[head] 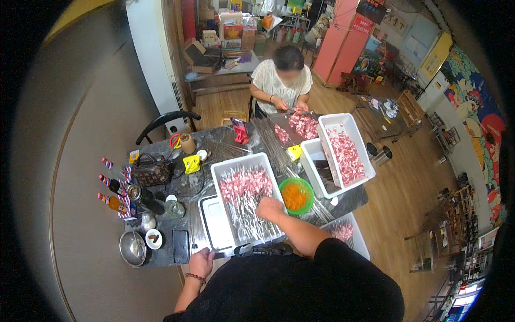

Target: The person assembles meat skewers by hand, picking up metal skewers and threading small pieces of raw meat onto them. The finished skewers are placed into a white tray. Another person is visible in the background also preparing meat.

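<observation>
My right hand (270, 208), its fingers curled, is over the metal skewer ends at the right side of a white plastic tub (214, 171); whether it grips any is hidden. Pink meat pieces (249, 183) on many skewers fill the tub's far part. At the table's near edge my left hand (201, 261), with a beaded bracelet on the wrist, is closed on the dark handle of a knife (220, 255), whose blade lies partly hidden by the tub. A white tray (215, 221) is left of the tub. Right of the tub stands a green bowl (311, 193) with orange shreds.
Across the marble-patterned table (354, 199) a co-worker (281, 86) handles meat at a board (275, 118). Two white tubs (322, 129) stand at the right, a further one (364, 245) nearer me. Bottles (114, 203), a handbag (151, 171), a steel bowl (132, 248) and a phone (181, 246) are left.
</observation>
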